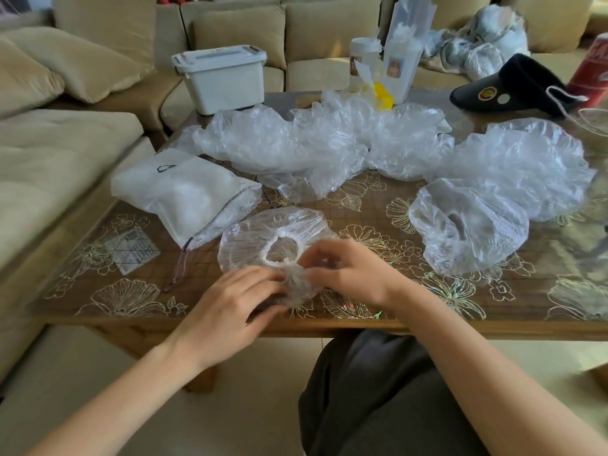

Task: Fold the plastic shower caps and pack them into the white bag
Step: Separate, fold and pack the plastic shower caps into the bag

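Pinching the shower cap point(263, 232) at its bunched near edge with left hand point(237, 301) and right hand point(348, 274), we find the white bag point(184, 192) beyond-left on the counter point(427, 311), nearer our left.

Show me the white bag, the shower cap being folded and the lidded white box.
white bag point(184, 192): head view, middle of its side.
shower cap point(256, 225): head view, clear plastic beyond the elastic ring.
white box point(227, 85): head view, front wall.
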Demonstrator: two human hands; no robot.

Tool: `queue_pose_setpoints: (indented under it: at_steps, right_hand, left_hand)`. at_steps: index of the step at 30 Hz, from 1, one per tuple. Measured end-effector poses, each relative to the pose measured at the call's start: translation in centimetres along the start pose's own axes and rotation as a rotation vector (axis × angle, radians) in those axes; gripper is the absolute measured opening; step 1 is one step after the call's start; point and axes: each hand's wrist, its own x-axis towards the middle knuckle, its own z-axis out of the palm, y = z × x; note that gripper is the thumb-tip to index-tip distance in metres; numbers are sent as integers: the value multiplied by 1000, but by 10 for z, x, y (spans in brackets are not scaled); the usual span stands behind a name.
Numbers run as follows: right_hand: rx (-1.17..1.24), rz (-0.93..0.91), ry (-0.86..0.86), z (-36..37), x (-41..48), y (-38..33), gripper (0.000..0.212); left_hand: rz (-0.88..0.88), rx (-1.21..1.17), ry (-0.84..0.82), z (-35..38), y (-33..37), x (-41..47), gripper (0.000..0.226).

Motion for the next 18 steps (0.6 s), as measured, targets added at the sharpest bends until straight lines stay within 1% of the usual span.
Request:
queue_pose_setpoints:
  at_steps: [1, 3, 5, 6, 7, 8, 10, 11, 12, 14, 15, 16, 17, 18]
  right_hand:
    - [-14, 0, -34, 2, 1, -1, 24]
    - [-39, 4, -68, 4, 2, -2, 45]
    - [-229, -49, -31, 8, 3, 1, 63]
    - [-337, -75, 17, 11, 4, 3, 64]
    - [-412, -94, 79, 13, 5, 4, 58]
    - [-441, -117, 143, 15, 5, 4, 46]
    - [-417, -157, 240, 14, 8, 3, 17]
    - [-381, -164, 268, 12, 7, 0, 9]
    - [-340, -161, 278, 9, 4, -2, 9]
    - [-266, -139, 263, 6, -1, -4, 28]
    - [-246, -135, 239, 7, -2, -4, 35]
    - [-237, -133, 204, 7, -4, -4, 37]
    - [-225, -143, 170, 7, -5, -4, 32]
    - [-206, -134, 136, 7, -4, -4, 20]
  left_hand:
    - [-8, -10, 14, 0, 0, 3, 35]
    - [-57, -62, 36, -1, 0, 6, 29]
    - [-181, -197, 87, -7, 3, 10, 22]
    - [-231, -245, 133, -10, 3, 12, 20]
    - [-256, -274, 179, -10, 1, 14, 20]
    - [-272, -279, 207, -10, -2, 14, 20]
    - [-295, -286, 239, -13, -7, 15, 27]
    - [-311, -301, 240, -15, -5, 15, 35]
    - [-318, -331, 227, -16, -2, 13, 44]
    - [-349, -322, 160, -15, 2, 5, 63]
    - [-377, -302, 119, -13, 2, 1, 65]
    - [-382, -287, 110, -11, 1, -2, 59]
    - [-372, -282, 130, -10, -1, -3, 45]
    - [-373, -286, 156, -10, -3, -4, 33]
